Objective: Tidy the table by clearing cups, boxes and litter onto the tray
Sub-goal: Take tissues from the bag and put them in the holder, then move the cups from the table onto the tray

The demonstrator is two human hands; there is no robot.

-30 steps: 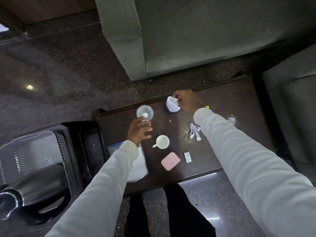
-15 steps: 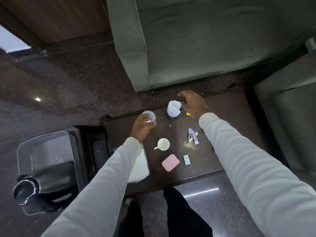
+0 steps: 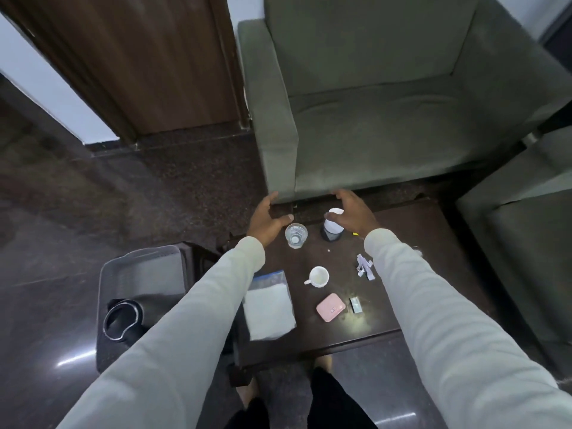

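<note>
On the dark wooden table (image 3: 424, 292) a clear glass (image 3: 296, 235) stands at the far edge. My left hand (image 3: 266, 219) is just left of it, fingers spread, holding nothing. A white paper cup (image 3: 331, 226) sits on a dark coaster to the right of the glass. My right hand (image 3: 354, 215) hovers open beside and over it, thumb near the rim. Nearer me are a white mug (image 3: 318, 276), a pink box (image 3: 330, 307), a small grey packet (image 3: 355, 305) and torn paper scraps (image 3: 364, 267). The grey tray (image 3: 139, 270) stands left of the table.
A zip bag with white contents (image 3: 267, 308) lies at the table's left edge. A black jug (image 3: 123, 318) rests in the tray. A green armchair (image 3: 387, 119) stands right behind the table, another seat (image 3: 526, 243) at the right. A wooden door (image 3: 154, 63) is at the far left.
My left hand has come off the glass and moved left with fingers spread. My right hand has opened beside the paper cup. The view has tilted up toward the armchair.
</note>
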